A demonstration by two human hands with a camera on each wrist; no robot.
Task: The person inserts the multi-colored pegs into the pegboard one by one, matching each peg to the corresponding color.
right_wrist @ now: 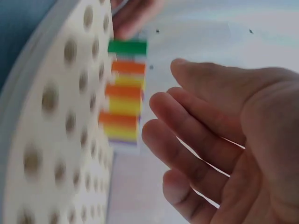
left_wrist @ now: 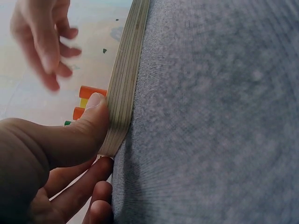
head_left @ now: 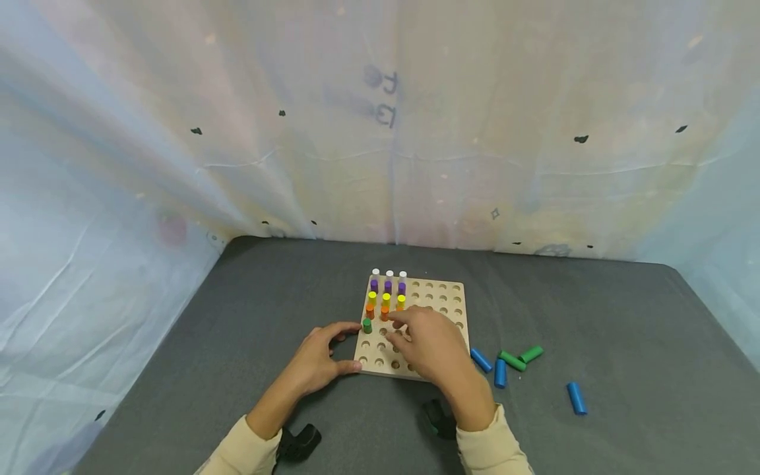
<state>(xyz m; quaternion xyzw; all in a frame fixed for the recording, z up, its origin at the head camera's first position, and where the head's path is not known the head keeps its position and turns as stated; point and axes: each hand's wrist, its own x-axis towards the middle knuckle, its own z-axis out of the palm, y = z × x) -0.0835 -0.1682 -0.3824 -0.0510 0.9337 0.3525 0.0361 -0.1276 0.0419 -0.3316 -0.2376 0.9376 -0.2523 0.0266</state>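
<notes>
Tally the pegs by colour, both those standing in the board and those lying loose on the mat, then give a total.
White pegs: 3
Purple pegs: 3
Yellow pegs: 3
Orange pegs: 3 (the right hand partly hides one)
Green pegs: 3 (1 in board, 2 loose)
Blue pegs: 3, all loose
Total: 18

No legible writing on the backdrop [head_left: 380, 99]

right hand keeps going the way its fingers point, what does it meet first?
Probably the orange pegs, just ahead of the right hand, which hovers open above the board; height is unclear, so it may pass over them.
</notes>
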